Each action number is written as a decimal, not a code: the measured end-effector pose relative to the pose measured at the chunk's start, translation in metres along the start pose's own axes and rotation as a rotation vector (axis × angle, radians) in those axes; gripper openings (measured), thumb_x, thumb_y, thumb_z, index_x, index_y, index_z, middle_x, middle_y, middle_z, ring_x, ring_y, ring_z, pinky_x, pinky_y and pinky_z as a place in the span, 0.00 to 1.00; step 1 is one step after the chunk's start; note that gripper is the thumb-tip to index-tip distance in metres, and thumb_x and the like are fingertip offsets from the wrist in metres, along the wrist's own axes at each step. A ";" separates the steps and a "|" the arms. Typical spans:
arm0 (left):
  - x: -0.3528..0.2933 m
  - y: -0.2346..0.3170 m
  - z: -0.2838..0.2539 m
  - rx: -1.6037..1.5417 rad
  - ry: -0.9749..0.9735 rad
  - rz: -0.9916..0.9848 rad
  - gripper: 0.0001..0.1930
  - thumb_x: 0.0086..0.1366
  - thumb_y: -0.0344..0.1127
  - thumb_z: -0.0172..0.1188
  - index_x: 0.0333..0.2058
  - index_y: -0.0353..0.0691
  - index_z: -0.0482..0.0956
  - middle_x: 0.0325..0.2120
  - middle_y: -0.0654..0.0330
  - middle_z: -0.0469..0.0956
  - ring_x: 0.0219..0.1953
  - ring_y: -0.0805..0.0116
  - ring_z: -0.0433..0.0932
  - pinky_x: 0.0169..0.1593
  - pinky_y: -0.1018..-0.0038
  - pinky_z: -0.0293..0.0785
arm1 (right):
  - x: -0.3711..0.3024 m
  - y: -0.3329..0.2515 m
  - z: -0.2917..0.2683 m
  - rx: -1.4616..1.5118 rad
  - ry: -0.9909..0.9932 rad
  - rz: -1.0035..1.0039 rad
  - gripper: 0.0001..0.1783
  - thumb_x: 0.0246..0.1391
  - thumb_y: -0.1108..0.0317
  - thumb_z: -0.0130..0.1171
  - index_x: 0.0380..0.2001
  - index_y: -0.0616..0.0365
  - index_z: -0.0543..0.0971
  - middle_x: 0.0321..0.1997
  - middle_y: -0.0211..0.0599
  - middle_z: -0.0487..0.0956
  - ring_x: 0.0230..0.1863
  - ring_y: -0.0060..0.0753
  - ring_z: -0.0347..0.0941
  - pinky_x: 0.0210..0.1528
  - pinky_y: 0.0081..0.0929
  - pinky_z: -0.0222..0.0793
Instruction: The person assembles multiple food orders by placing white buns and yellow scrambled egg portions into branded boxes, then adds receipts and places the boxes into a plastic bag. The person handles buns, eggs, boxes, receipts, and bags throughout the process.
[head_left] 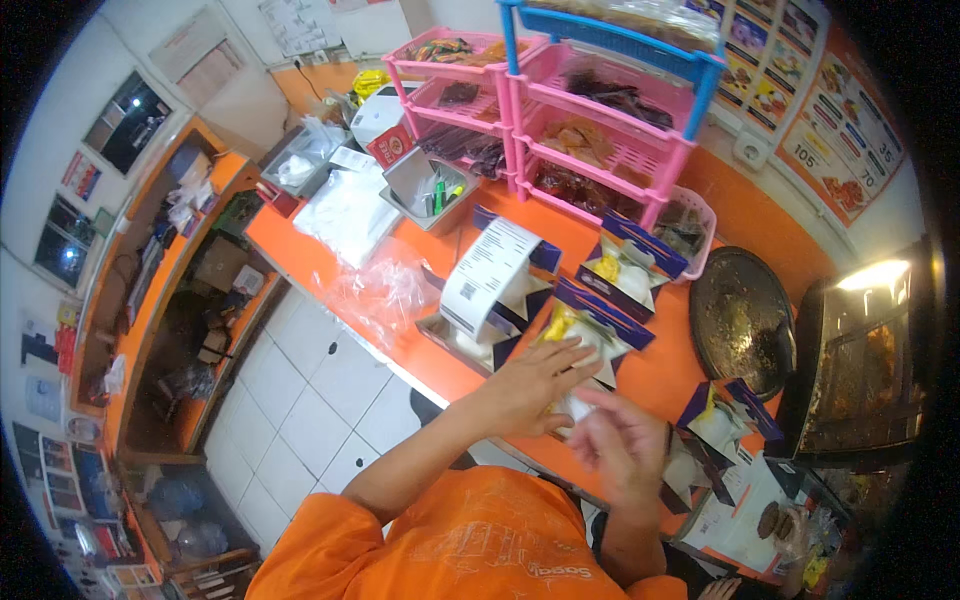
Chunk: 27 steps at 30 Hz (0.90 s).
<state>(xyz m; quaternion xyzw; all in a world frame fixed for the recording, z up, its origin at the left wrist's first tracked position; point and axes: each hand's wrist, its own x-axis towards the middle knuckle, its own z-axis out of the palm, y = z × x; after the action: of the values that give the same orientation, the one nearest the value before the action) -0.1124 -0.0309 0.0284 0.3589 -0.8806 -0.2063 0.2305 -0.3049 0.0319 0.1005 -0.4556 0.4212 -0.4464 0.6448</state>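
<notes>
My left hand [545, 385] is stretched over an open dark-blue cardboard box [612, 328], its fingers spread near the box's white and yellow contents. Just right of it, my right hand [625, 440] is curled and a little blurred, thumb and fingers drawn together. A small white item [577, 408] shows between the two hands; what the right fingers grip is hidden. Behind the left hand, a long printed receipt [490, 270] lies over another box. More open boxes stand around, one with white and yellow contents [620, 273] and one [715, 420] to the right.
Pink stacked baskets [590, 140] with sauce packets line the back of the orange counter [375, 315]. A round dark tray [740, 320] and a glass-fronted warmer [865, 350] stand right. Clear plastic bags [385, 285] lie left. Another person's hand [720, 588] shows at the lower edge.
</notes>
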 end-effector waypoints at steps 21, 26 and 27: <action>-0.055 -0.089 -0.060 -0.539 -0.002 0.679 0.13 0.60 0.43 0.65 0.38 0.41 0.85 0.44 0.56 0.81 0.56 0.56 0.76 0.59 0.54 0.70 | 0.039 0.073 0.029 -1.445 1.054 0.020 0.14 0.68 0.65 0.53 0.41 0.63 0.83 0.34 0.43 0.80 0.40 0.44 0.77 0.41 0.36 0.74; -0.138 -0.245 -0.128 -0.179 -0.068 0.030 0.10 0.56 0.40 0.68 0.33 0.42 0.84 0.32 0.54 0.81 0.37 0.51 0.79 0.38 0.56 0.76 | 0.083 0.086 0.126 -0.370 1.101 0.037 0.13 0.67 0.65 0.60 0.49 0.60 0.81 0.29 0.25 0.78 0.32 0.16 0.74 0.29 0.19 0.66; -0.149 -0.262 -0.136 -0.094 -0.190 -0.271 0.13 0.58 0.43 0.68 0.37 0.42 0.84 0.37 0.53 0.81 0.41 0.51 0.79 0.42 0.55 0.77 | 0.094 0.096 0.143 -0.393 0.867 0.075 0.14 0.65 0.64 0.62 0.50 0.60 0.79 0.26 0.27 0.80 0.26 0.16 0.74 0.26 0.18 0.66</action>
<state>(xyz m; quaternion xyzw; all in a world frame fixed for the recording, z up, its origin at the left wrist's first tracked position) 0.1985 -0.1219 -0.0382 0.4421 -0.8313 -0.3095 0.1328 -0.1274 -0.0105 0.0277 -0.3253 0.7440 -0.4837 0.3267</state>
